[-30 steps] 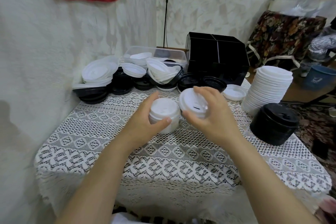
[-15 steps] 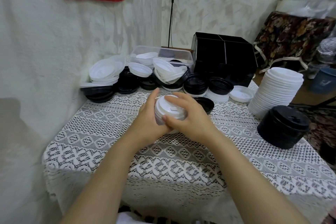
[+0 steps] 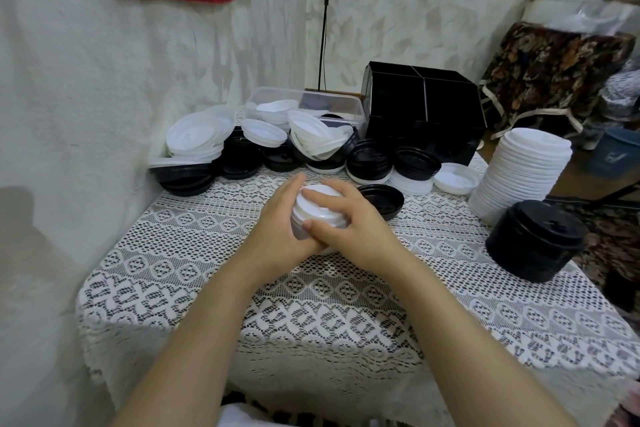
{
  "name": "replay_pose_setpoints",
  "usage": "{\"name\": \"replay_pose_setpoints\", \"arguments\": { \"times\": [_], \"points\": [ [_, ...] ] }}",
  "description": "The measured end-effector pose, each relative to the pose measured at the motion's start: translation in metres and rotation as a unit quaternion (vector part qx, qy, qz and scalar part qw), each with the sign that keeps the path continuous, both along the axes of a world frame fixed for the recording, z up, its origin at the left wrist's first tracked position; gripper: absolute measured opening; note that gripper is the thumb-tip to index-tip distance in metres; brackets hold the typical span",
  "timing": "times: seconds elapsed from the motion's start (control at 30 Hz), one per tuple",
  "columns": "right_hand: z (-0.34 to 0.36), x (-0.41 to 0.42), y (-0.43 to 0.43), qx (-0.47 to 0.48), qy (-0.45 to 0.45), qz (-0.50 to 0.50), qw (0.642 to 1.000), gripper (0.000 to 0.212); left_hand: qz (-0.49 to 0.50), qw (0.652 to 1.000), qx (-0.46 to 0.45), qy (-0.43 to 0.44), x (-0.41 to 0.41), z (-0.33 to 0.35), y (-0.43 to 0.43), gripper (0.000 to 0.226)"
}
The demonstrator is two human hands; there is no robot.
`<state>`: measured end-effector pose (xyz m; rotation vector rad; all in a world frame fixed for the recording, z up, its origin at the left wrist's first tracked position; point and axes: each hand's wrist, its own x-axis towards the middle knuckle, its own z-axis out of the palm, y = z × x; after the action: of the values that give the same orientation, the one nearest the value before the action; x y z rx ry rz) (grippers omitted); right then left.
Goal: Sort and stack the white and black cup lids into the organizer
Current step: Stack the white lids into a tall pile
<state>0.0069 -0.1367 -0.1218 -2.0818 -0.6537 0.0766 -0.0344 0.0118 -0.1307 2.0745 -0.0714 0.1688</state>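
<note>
Close in, both forearms reach out over the desk (image 3: 207,288), which wears a white lace cloth. The left hand (image 3: 273,222) cups one side of a short stack of white lids (image 3: 317,217) standing mid-desk, while the right hand (image 3: 353,225) wraps over its top, thumb against the front; both hands grip it. Just right of them lies a single black lid (image 3: 386,201). Further right stand a black stack (image 3: 533,243) and a taller, leaning white stack (image 3: 519,170). Behind, a loose heap of lids (image 3: 277,146) lies along the wall, mixed white and black. At the back sit a clear tub (image 3: 308,102) and the black organizer (image 3: 422,107).
</note>
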Motion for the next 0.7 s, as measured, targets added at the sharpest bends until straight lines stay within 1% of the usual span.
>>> {"name": "replay_pose_setpoints", "arguments": {
  "times": [0.2,0.33,0.7],
  "points": [
    [-0.0002,-0.0012,-0.0001,0.024,0.030,0.007,0.999,0.038,0.017,1.000,-0.006,-0.012,-0.0012,0.0014,-0.0030,0.076],
    [-0.0023,-0.0037,0.0017,0.039,0.027,-0.002,0.999,0.037,0.021,1.000,-0.013,-0.002,0.0005,0.0014,-0.0035,0.075],
    [-0.0065,-0.0050,0.0021,0.041,0.022,0.001,0.999,0.037,0.017,1.000,-0.019,0.004,-0.0004,0.0021,-0.0053,0.076]
  ]
}}
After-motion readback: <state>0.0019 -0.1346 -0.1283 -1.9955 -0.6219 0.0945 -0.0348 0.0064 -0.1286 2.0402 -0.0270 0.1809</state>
